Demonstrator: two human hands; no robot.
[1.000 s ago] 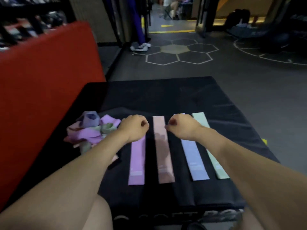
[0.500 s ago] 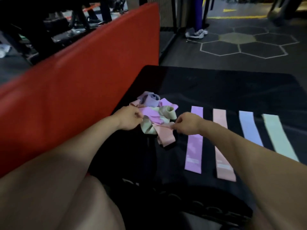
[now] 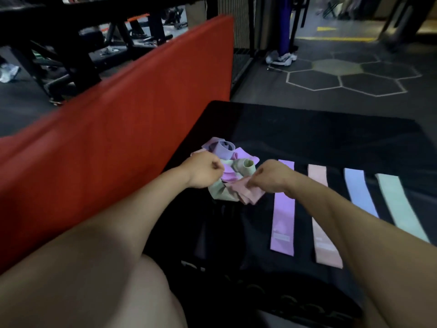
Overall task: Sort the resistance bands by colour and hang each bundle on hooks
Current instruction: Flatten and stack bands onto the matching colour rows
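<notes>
On the black padded box [image 3: 307, 133], a tangled pile of bands [image 3: 227, 162] lies beside the red pad [image 3: 142, 119]. Left hand [image 3: 203, 170] is curled at the pile; what it holds I cannot tell. Right hand [image 3: 272, 177] pinches a pink band [image 3: 248, 192]. Four bands lie flat in a row: purple band [image 3: 282, 209], pink strip [image 3: 325, 218], blue band [image 3: 359, 188], green band [image 3: 399, 204].

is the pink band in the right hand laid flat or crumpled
Crumpled. The pink band bunches in folds under the right hand, which pinches it at the pile, unlike the flat pink strip.

Matt cloth bands [image 3: 282, 204] — black mat [image 3: 307, 133]
</notes>
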